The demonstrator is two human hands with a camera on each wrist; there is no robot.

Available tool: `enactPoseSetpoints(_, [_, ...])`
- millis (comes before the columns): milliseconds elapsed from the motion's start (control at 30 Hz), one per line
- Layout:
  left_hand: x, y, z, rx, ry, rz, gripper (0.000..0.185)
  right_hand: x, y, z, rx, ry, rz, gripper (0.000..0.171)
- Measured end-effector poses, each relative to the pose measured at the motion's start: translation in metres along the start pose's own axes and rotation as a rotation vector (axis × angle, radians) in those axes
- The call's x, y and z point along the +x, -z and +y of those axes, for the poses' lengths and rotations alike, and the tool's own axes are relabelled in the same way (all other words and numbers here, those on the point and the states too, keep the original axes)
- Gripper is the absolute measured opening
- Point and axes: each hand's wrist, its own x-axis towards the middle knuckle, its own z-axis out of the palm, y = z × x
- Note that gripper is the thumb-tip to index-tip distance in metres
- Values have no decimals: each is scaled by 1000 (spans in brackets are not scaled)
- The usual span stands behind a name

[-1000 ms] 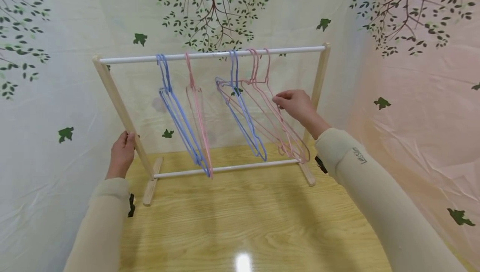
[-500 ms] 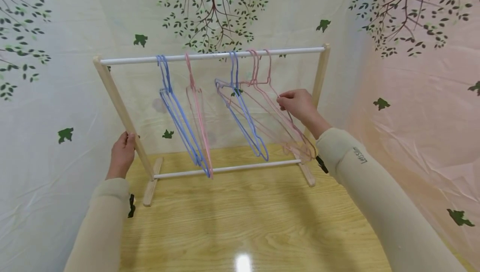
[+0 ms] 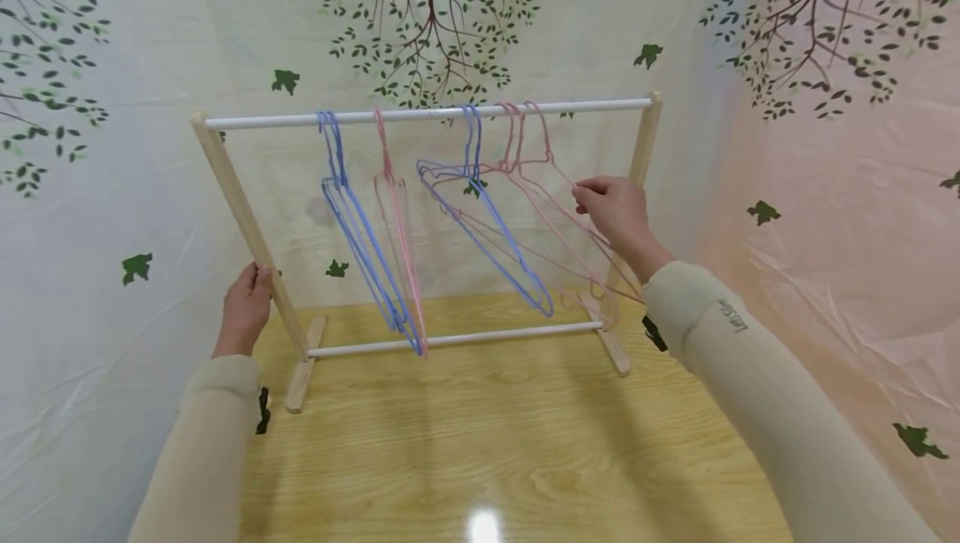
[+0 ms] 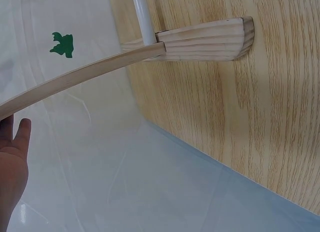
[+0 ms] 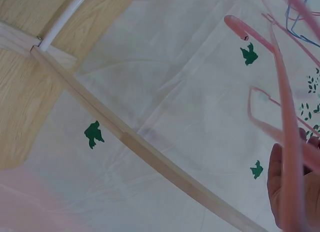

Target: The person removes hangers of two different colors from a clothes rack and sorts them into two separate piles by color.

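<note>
A small clothes rack with wooden posts and a white top rail (image 3: 427,112) stands on a wooden table (image 3: 480,435). Blue and pink wire hangers hang from the rail. My left hand (image 3: 243,306) grips the left post (image 3: 247,226); the left wrist view shows that post (image 4: 100,69) running past my palm (image 4: 12,162). My right hand (image 3: 615,210) pinches the shoulder of a pink hanger (image 3: 555,214) near the right post (image 3: 637,176) and holds it swung out at a slant. That pink hanger (image 5: 287,142) crosses the right wrist view beside my hand (image 5: 295,187).
Two blue hangers (image 3: 360,251) and a pink one (image 3: 401,251) hang straight at the left; another blue hanger (image 3: 487,226) is tilted in the middle. A lower white rail (image 3: 457,337) joins the rack's feet (image 4: 205,39). Leaf-printed sheeting (image 3: 825,193) closes in behind and at both sides.
My right hand has moved right and slightly up with the pink hanger, so the pink hangers and the middle blue one slant further. My left hand has stayed on the post.
</note>
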Motion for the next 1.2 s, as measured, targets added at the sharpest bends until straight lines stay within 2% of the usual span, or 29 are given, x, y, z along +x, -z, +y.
enactPoseSetpoints(300, [1, 0, -1, -4, 13, -12, 64, 1, 8, 3, 97, -21, 98, 35])
enactPoseSetpoints(500, [1, 1, 1, -4, 2, -11, 63, 1, 19, 10, 139, -17, 121, 34])
enactPoseSetpoints(733, [3, 2, 0, -9, 14, -11, 63, -2, 32, 23, 245, -26, 124, 35])
enactPoseSetpoints(833, [3, 2, 0, -15, 22, -10, 63, -8, 38, 30, 217, -11, 121, 38])
enactPoseSetpoints(1033, [2, 3, -1, -28, 23, -6, 62, -21, 48, 51, 65, 33, 159, 45])
enactPoseSetpoints(1200, [2, 2, 0, -21, 19, -2, 61, -32, 55, 73, -50, 120, 221, 41])
